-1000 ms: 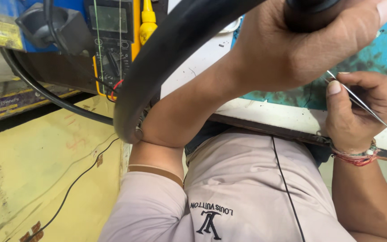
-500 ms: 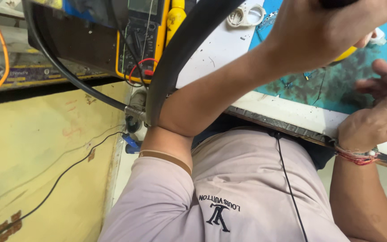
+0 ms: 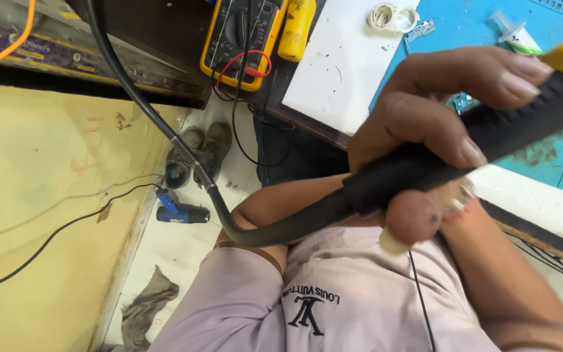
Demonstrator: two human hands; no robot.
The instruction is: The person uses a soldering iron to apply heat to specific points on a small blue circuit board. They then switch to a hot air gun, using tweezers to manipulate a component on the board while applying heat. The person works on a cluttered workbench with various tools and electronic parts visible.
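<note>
**Inspector:** The black handle (image 3: 490, 140) with the yellow end is held in the air over the near edge of the table (image 3: 542, 208), close to the camera. The left hand (image 3: 438, 124) is clamped round it, fingers over the top and thumb beneath.

**Clerk:** What has changed?

**Inspector:** A second ago the right hand was in plain view at the table's near edge, pinching a thin metal tool. Now only the right forearm (image 3: 509, 287) shows. The right hand is hidden behind the left one, so I cannot tell its grip or whether the tool is still in it. The left hand keeps its hold throughout. I judge that fine work on the blue mat (image 3: 470, 26) is paused while the handle is up.

**Clerk:** Counts, working outward?

**Inspector:**
- One handle, with one ribbed black hose (image 3: 164, 124) running off past the table's left edge.
- On the table: one blue mat, one white sheet (image 3: 340, 65), one syringe (image 3: 513, 36) and one yellow multimeter (image 3: 239, 39) at the left end.
- On the floor: two shoes (image 3: 197, 153), one blue tool (image 3: 180, 212) and one rag (image 3: 144, 306).
- At the left: one orange cable (image 3: 14, 45)
</note>
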